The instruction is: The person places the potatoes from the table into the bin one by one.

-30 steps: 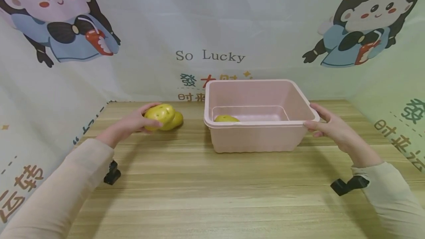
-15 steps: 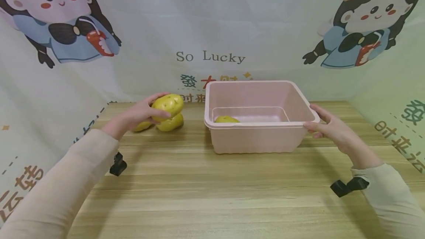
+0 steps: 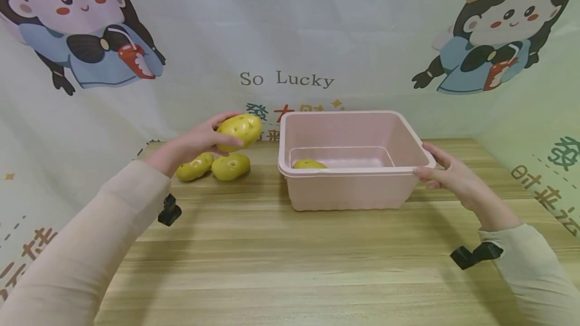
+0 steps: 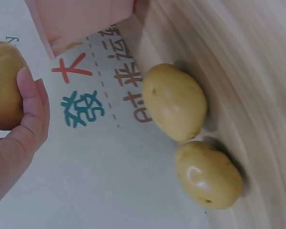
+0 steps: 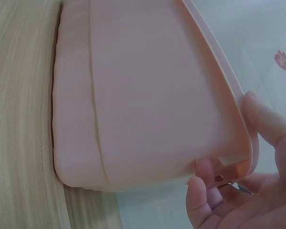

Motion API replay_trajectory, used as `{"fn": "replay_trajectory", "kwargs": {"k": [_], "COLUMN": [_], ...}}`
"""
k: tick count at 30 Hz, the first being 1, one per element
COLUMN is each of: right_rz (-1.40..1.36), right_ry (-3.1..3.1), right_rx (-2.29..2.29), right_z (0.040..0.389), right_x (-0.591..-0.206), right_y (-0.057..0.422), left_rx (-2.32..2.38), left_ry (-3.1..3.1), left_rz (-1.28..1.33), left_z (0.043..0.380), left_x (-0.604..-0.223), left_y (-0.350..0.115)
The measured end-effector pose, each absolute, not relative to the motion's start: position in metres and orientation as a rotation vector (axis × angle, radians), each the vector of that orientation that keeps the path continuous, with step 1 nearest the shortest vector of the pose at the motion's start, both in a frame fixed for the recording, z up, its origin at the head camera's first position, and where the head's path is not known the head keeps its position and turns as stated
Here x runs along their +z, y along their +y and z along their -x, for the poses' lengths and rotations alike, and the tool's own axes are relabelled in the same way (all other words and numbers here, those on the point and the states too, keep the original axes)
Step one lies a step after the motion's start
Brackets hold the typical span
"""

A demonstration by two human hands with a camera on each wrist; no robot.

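Observation:
My left hand [image 3: 199, 141] grips a yellow potato [image 3: 240, 132] and holds it in the air, left of a pink plastic bin [image 3: 349, 190]. Below that hand, two more potatoes lie side by side on the table: one potato [image 3: 231, 167] nearer the bin and another potato [image 3: 195, 167] farther left. Inside the bin a potato [image 3: 310, 164] shows only its top over the front rim. At the bin's right end my right hand [image 3: 453, 177] holds the rim; in the right wrist view the thumb lies over the rim and curled fingers [image 5: 198, 200] are under it.
The wooden table [image 3: 290, 265] carries the bin and the potatoes. A printed cloth [image 3: 204, 39] hangs close behind the table and along both sides. Each wrist has a black mount, one left mount [image 3: 169, 210] and one right mount [image 3: 476, 254].
My left hand has lifted the potato up and moved it right, toward the bin. The two potatoes beneath have come into full sight. My right hand stays on the rim.

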State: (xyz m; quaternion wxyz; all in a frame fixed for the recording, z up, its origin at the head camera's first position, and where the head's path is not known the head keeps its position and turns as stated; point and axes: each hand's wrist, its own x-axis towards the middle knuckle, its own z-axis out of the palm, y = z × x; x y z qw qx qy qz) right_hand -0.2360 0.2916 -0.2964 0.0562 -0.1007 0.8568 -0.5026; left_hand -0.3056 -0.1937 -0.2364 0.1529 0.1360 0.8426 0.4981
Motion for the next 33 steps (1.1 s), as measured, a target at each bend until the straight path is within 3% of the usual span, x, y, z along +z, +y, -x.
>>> {"fn": "replay_trajectory", "kwargs": {"k": [33], "right_rz": [0.324], "right_ry": [2.593], "right_rx": [-1.553], "right_z": [0.237], "right_x": [-0.299], "right_y": [0.292], "left_rx": [1.533], "left_ry": [2.295], "left_rz": [-0.557], "left_z": [0.317], "left_x": [-0.191], "left_y": [-0.109]}}
